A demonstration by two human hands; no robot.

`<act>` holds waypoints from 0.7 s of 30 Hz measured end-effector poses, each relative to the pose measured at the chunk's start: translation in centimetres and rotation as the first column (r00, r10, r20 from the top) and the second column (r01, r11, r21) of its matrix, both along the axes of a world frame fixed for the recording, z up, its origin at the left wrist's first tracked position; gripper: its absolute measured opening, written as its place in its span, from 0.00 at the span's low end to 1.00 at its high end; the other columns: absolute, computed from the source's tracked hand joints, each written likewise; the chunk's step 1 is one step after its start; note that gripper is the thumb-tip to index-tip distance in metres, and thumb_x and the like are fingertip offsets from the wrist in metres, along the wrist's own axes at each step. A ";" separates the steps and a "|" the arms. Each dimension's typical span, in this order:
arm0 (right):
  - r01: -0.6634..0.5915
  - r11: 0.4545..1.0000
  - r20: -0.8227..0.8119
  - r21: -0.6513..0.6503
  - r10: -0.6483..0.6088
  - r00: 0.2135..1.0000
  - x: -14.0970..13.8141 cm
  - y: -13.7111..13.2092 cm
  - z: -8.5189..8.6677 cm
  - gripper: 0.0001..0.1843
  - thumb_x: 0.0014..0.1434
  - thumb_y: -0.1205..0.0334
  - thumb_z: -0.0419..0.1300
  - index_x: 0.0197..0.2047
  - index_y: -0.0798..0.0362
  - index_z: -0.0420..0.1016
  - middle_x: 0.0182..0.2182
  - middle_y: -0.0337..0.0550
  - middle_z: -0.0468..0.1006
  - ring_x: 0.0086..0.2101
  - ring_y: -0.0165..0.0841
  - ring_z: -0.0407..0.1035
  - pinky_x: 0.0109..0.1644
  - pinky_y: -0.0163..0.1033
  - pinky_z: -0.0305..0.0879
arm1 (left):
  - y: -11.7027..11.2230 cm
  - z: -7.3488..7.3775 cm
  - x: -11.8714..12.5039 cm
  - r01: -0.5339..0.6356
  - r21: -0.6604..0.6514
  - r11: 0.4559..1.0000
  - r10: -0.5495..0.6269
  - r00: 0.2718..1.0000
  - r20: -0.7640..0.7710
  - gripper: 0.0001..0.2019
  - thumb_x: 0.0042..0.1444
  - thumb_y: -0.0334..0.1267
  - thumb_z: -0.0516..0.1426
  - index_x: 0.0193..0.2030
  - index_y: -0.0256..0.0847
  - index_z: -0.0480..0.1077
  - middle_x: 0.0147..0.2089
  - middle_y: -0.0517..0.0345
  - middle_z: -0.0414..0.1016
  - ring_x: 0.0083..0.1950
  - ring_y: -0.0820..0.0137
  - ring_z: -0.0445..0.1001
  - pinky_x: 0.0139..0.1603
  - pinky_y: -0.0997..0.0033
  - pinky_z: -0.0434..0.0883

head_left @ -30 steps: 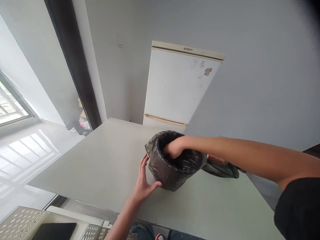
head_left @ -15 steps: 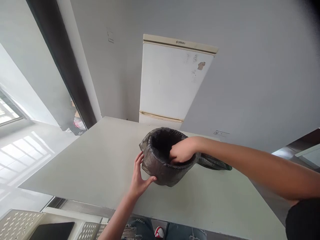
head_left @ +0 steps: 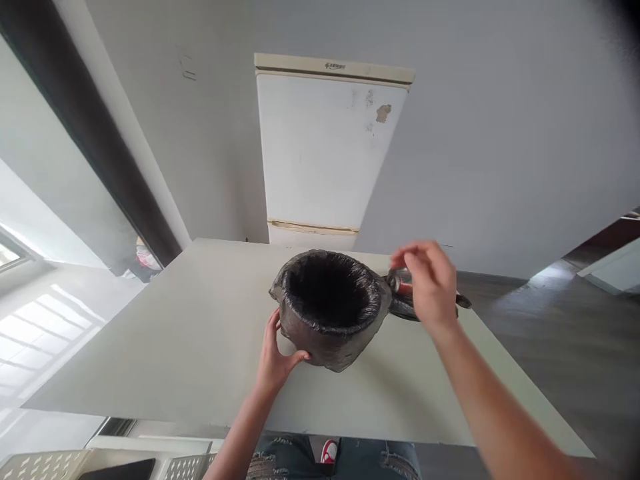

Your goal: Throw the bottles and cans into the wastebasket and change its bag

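Observation:
A round trash can (head_left: 320,343) lined with a dark plastic bag stands upright on the table, its mouth facing up and its inside dark. The liner (head_left: 375,300) is folded over the rim and hangs down outside. My left hand (head_left: 279,360) holds the can's near left side, thumb in front and fingers round the left. To the can's right, my right hand (head_left: 430,283) is raised with loosely bent, slightly blurred fingers apart and nothing visible in them. Behind it lies a filled, knotted-looking black plastic bag (head_left: 403,308) with something red and silvery showing through, partly hidden by that hand.
The pale table (head_left: 200,347) reaches left and right of the can. A white refrigerator (head_left: 325,147) stands beyond its far edge, by a grey wall (head_left: 480,133). At the lower left are a light plastic basket (head_left: 45,463) and a dark flat object (head_left: 120,471).
My right hand has come out of the trash can and moved right, over beside the black bag. My left hand stays on the can. The view has shifted slightly to the right.

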State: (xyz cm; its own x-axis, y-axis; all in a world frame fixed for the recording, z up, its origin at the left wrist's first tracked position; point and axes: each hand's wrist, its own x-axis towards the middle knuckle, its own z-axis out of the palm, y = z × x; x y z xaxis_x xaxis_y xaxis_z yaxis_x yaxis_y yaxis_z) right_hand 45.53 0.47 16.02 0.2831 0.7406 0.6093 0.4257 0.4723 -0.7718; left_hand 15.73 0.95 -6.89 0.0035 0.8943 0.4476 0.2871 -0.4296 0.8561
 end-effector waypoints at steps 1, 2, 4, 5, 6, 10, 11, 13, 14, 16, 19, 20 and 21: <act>0.125 0.992 -0.088 -0.020 -0.126 0.988 0.5 -1.2 -3.0 0.07 0.67 0.55 0.58 0.40 0.48 0.72 0.34 0.40 0.75 0.34 0.35 0.71 0.45 0.43 0.70 | 0.1 -0.2 0.0 -0.002 -0.011 1.000 0.002 1.000 0.009 0.55 0.44 0.65 0.72 0.75 0.51 0.55 0.73 0.38 0.64 0.72 0.43 0.67 0.67 0.42 0.71; 0.230 0.972 -0.166 -0.051 -0.236 0.958 0.9 -2.4 -6.1 0.07 0.66 0.56 0.58 0.37 0.48 0.71 0.32 0.39 0.72 0.33 0.36 0.69 0.44 0.43 0.69 | 0.3 -0.4 0.0 0.003 -0.026 1.000 -0.003 1.000 0.014 0.55 0.43 0.65 0.72 0.74 0.50 0.57 0.72 0.38 0.65 0.71 0.42 0.68 0.67 0.42 0.71; 0.297 0.938 -0.235 -0.177 -0.333 0.913 1.2 -4.6 -12.0 0.04 0.65 0.59 0.57 0.37 0.47 0.69 0.32 0.39 0.71 0.33 0.36 0.68 0.42 0.43 0.69 | 0.4 -0.5 0.1 0.035 -0.072 0.997 -0.034 0.999 0.007 0.56 0.40 0.64 0.73 0.74 0.49 0.59 0.71 0.39 0.66 0.70 0.43 0.69 0.67 0.42 0.70; 0.256 0.931 -0.238 -0.261 -0.319 0.917 1.2 -5.5 -14.4 0.02 0.64 0.59 0.56 0.40 0.45 0.69 0.35 0.40 0.73 0.34 0.37 0.69 0.42 0.45 0.70 | 0.4 -0.5 0.1 0.053 -0.102 0.993 -0.053 0.999 -0.003 0.56 0.39 0.63 0.74 0.73 0.49 0.59 0.70 0.40 0.68 0.69 0.43 0.70 0.67 0.42 0.70; 0.189 0.925 -0.221 -0.329 -0.269 0.937 1.1 -6.2 -16.3 0.05 0.62 0.60 0.58 0.43 0.44 0.69 0.39 0.42 0.75 0.36 0.39 0.71 0.43 0.46 0.71 | 0.4 -0.4 0.1 0.070 -0.136 0.988 -0.073 0.997 -0.017 0.56 0.38 0.61 0.75 0.73 0.48 0.60 0.68 0.40 0.70 0.68 0.43 0.71 0.67 0.43 0.70; -0.217 0.851 -0.207 -0.478 0.131 0.969 0.3 -7.0 -19.3 0.35 0.55 0.58 0.69 0.64 0.42 0.65 0.63 0.50 0.73 0.60 0.48 0.70 0.60 0.55 0.72 | 0.2 0.4 0.2 0.067 -0.264 0.962 -0.095 0.991 -0.096 0.52 0.36 0.57 0.77 0.68 0.43 0.67 0.58 0.42 0.78 0.61 0.41 0.75 0.61 0.45 0.73; -0.281 0.820 -0.219 -0.499 0.194 0.956 0.0 -6.8 -19.3 0.42 0.52 0.55 0.73 0.67 0.42 0.64 0.65 0.51 0.71 0.63 0.51 0.68 0.65 0.58 0.69 | 0.1 0.6 0.3 0.061 -0.285 0.957 -0.097 0.989 -0.114 0.50 0.36 0.57 0.77 0.66 0.43 0.68 0.56 0.43 0.79 0.60 0.41 0.76 0.60 0.45 0.74; -0.340 0.765 -0.245 -0.548 0.242 0.939 -0.7 -6.2 -19.2 0.49 0.45 0.51 0.79 0.68 0.44 0.65 0.65 0.54 0.73 0.65 0.56 0.67 0.68 0.62 0.65 | 0.0 0.9 0.6 0.059 -0.302 0.951 -0.103 0.986 -0.131 0.47 0.37 0.56 0.77 0.64 0.42 0.70 0.54 0.44 0.80 0.59 0.42 0.77 0.59 0.46 0.74; -0.352 0.741 -0.250 -0.572 0.251 0.935 -1.0 -5.8 -19.1 0.50 0.43 0.50 0.80 0.67 0.45 0.67 0.64 0.55 0.74 0.64 0.58 0.67 0.68 0.62 0.65 | -0.1 1.0 0.8 0.065 -0.302 0.951 -0.110 0.985 -0.134 0.46 0.37 0.55 0.77 0.63 0.42 0.71 0.54 0.44 0.80 0.59 0.42 0.77 0.59 0.46 0.74; -0.337 0.722 -0.233 -0.604 0.245 0.941 -1.5 -5.3 -19.3 0.49 0.42 0.49 0.80 0.66 0.43 0.71 0.64 0.54 0.75 0.64 0.59 0.68 0.68 0.61 0.67 | -0.4 1.3 1.7 0.075 -0.291 0.954 -0.120 0.983 -0.140 0.46 0.37 0.52 0.77 0.64 0.42 0.71 0.55 0.43 0.80 0.60 0.42 0.77 0.60 0.45 0.74; -0.219 0.745 -0.130 -0.630 0.177 0.976 -1.0 -5.4 -20.2 0.43 0.46 0.48 0.78 0.65 0.42 0.74 0.66 0.52 0.74 0.65 0.59 0.67 0.67 0.60 0.68 | -1.5 1.8 3.9 0.101 -0.284 0.954 -0.148 0.978 -0.148 0.43 0.43 0.46 0.75 0.67 0.43 0.69 0.60 0.41 0.78 0.63 0.42 0.75 0.62 0.45 0.73; -0.161 0.762 -0.089 -0.627 0.135 0.987 -0.5 -5.7 -20.6 0.41 0.47 0.48 0.77 0.64 0.43 0.75 0.65 0.53 0.75 0.65 0.59 0.67 0.67 0.61 0.68 | -1.9 2.1 4.9 0.115 -0.287 0.951 -0.163 0.975 -0.148 0.42 0.45 0.44 0.73 0.67 0.44 0.68 0.62 0.41 0.77 0.64 0.43 0.74 0.62 0.46 0.73; -0.111 0.783 -0.059 -0.612 0.094 0.994 0.3 -6.1 -21.1 0.41 0.47 0.47 0.76 0.63 0.45 0.77 0.63 0.55 0.76 0.64 0.61 0.68 0.66 0.63 0.68 | -2.4 2.5 5.9 0.136 -0.293 0.946 -0.185 0.972 -0.145 0.40 0.48 0.43 0.72 0.68 0.43 0.67 0.63 0.41 0.76 0.66 0.44 0.74 0.63 0.47 0.73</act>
